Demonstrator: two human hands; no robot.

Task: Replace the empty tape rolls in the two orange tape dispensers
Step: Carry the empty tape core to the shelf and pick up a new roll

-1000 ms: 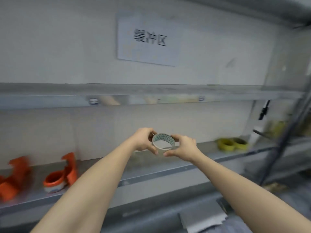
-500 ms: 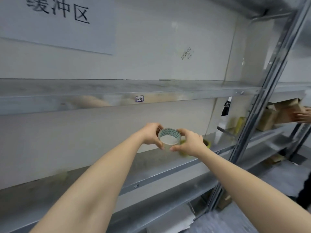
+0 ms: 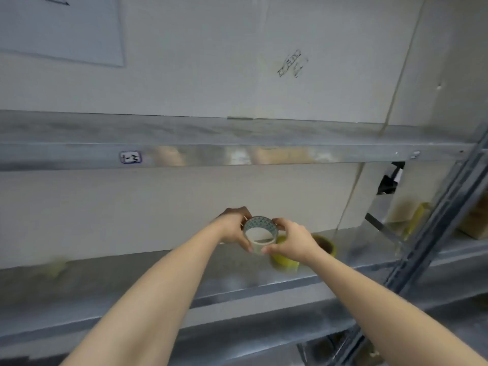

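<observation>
1. I see the roll (image 3: 260,224) between my left hand (image 3: 232,229) and right hand (image 3: 293,243), above the lower shelf (image 3: 184,283).
2. On that shelf, one tape (image 3: 284,262) lies partly behind my right hand, and a second tape (image 3: 326,244) sits just right of it.
3. The upper shelf (image 3: 264,133) runs overhead, with a label (image 3: 130,157) on its front edge, left.
4. A post (image 3: 435,233) stands at right.

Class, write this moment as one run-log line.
grip: left hand, right hand hold ring | where: at shelf | near: yellow rolls | dispensers: unseen
</observation>
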